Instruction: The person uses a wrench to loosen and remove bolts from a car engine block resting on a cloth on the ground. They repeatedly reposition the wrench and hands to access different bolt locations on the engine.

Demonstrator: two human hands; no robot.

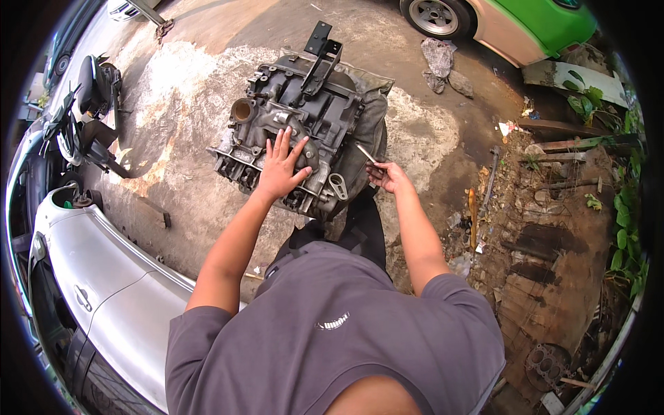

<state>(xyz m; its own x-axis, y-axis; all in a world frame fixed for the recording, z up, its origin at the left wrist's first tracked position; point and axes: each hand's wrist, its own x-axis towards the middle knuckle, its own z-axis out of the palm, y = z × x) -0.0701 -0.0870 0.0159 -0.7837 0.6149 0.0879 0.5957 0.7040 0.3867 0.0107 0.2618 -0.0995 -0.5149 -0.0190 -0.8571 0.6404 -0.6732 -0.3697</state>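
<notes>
A dirty metal engine (321,93) sits on a grey cloth (370,131) in front of me. My left hand (280,168) lies with fingers spread on the cast-metal manifold (266,124) on the engine's near left part. Beside that manifold is a round, brownish port (242,109). To the right of the engine, my right hand (391,178) is closed around a thin, pale, stick-like tool (365,152); its exact kind is too small to tell. The tool points up and left, over the cloth. A metal bracket with a round hole (337,185) shows at the engine's near right corner.
At the left are a silver car (124,283) and a motorcycle (90,117). A green and cream vehicle (512,28) stands at the far right. Rags (437,62) lie near its wheel. Rubble, wooden boards (553,277) and plants (622,228) line the right side.
</notes>
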